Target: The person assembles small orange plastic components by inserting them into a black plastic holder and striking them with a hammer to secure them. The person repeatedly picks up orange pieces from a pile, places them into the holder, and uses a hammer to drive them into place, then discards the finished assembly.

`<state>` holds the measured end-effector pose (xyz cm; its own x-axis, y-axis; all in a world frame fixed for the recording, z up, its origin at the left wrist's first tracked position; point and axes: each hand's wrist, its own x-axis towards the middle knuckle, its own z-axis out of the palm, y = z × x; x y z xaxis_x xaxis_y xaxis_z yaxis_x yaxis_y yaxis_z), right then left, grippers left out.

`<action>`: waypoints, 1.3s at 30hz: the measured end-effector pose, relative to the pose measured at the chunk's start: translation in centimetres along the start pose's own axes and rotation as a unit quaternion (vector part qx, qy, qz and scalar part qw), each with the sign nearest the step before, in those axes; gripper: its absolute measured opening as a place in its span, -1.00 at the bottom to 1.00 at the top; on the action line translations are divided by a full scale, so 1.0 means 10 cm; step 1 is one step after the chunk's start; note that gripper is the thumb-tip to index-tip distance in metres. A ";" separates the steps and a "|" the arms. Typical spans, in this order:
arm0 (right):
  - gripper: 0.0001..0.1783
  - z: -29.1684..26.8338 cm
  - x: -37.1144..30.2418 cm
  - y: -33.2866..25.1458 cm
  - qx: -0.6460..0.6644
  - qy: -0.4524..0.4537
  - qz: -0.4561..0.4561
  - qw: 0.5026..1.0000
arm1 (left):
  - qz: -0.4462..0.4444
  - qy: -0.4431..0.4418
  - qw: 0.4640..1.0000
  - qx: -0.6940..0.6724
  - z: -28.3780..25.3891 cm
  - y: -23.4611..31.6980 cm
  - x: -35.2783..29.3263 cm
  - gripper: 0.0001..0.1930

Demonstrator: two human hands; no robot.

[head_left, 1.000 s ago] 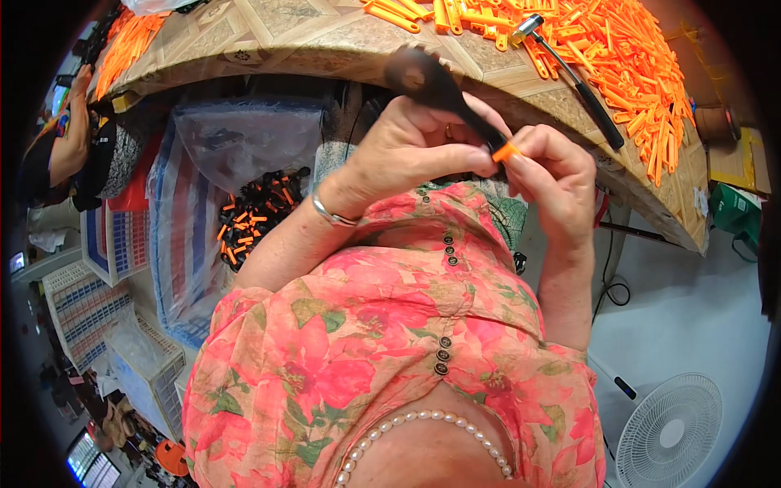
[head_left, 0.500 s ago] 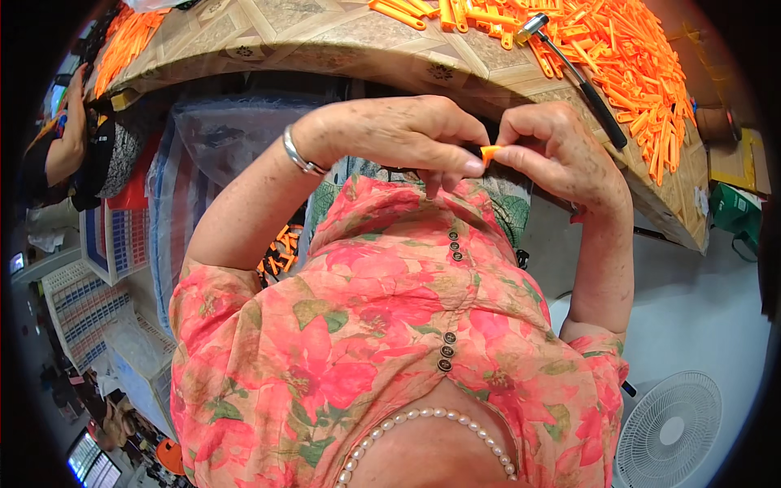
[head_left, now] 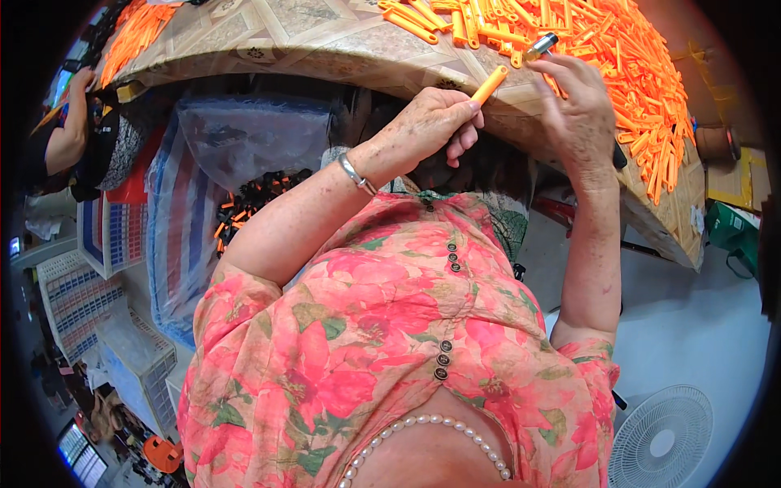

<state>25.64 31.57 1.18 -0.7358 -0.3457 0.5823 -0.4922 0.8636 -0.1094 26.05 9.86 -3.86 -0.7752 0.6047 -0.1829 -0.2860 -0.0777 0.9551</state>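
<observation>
Pinched between thumb and fingers of my left hand [head_left: 439, 122] is an orange plastic handle [head_left: 491, 84], long and narrow with a hole near its far end. It points up and to the right, at the table's near edge. My right hand [head_left: 579, 114] is over the table to its right, fingers stretched and apart. Just beyond those fingertips shows the metal head of a hammer [head_left: 540, 46]. My right hand covers most of the hammer's shaft; whether it touches it I cannot tell. A big heap of similar orange handles [head_left: 643, 89] spreads behind and right of that hand.
The patterned table [head_left: 325, 49] curves across the top. More orange pieces [head_left: 134, 41] lie at its far left, near another person's arm [head_left: 69, 134]. Below the edge, a plastic-lined sack [head_left: 183, 220] holds dark and orange parts. A white fan [head_left: 661, 443] stands lower right.
My hands have parted. The left keeps the orange piece, which now sticks out plainly, while my right hand has let go and moved up to the hammer, its fingers opening.
</observation>
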 end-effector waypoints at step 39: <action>-0.57 -0.10 -0.63 -0.34 0.167 -0.108 0.198 0.960 | -0.079 0.093 0.990 -0.076 0.10 0.16 0.16 -0.65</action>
<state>32.46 31.15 -1.30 -0.9573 -0.1147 0.2654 -0.2501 0.7893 -0.5608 24.93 11.44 -2.44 -0.8000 0.4642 -0.3801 -0.4819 -0.1198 0.8680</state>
